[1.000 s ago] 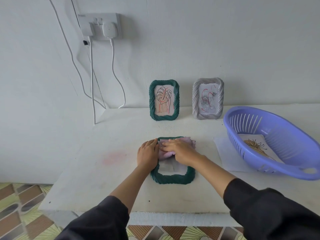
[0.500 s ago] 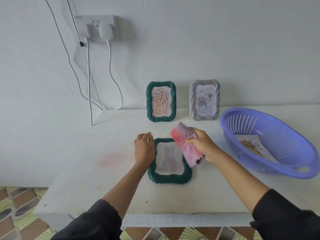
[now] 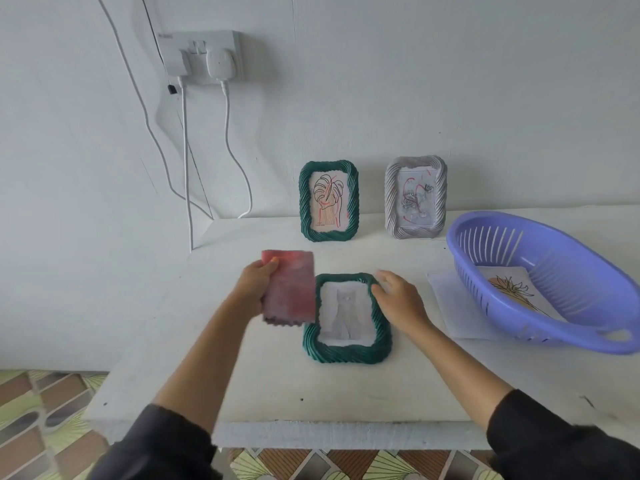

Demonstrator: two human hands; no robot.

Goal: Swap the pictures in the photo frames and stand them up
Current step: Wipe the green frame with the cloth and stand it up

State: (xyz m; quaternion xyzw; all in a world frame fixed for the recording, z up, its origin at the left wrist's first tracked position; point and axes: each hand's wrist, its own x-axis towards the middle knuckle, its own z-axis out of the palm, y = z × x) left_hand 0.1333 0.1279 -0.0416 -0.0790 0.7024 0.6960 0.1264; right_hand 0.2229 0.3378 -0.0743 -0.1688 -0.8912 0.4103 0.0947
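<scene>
Up on the wall, the white socket [image 3: 204,57] has a tiny mark in its top corner, but it is too small to read. Next comes the left hand [image 3: 254,282]. Its fingers are curled round the left edge of a pink cloth [image 3: 289,289], which hangs in the air over the left side of the flat green frame [image 3: 346,353].

Half a second ago the right hand held that cloth and the left hand lay on the frame's left side. Now they have swapped.

The flat green frame lies face up in the middle of the table [image 3: 346,393]. Its long sides run from the person to the wall. The cat picture [image 3: 344,313] inside has its head at the wall end.

Behind it, the standing green frame [image 3: 329,235] is upright by the wall. The right hand [image 3: 398,299] rests at the flat frame's right side with loose fingers and holds nothing. The grey frame [image 3: 414,232] stands upright by the wall too.

A sheet of paper [image 3: 446,306] lies partly under the purple basket [image 3: 571,271], and a plant picture [image 3: 512,292] lies inside the basket.
</scene>
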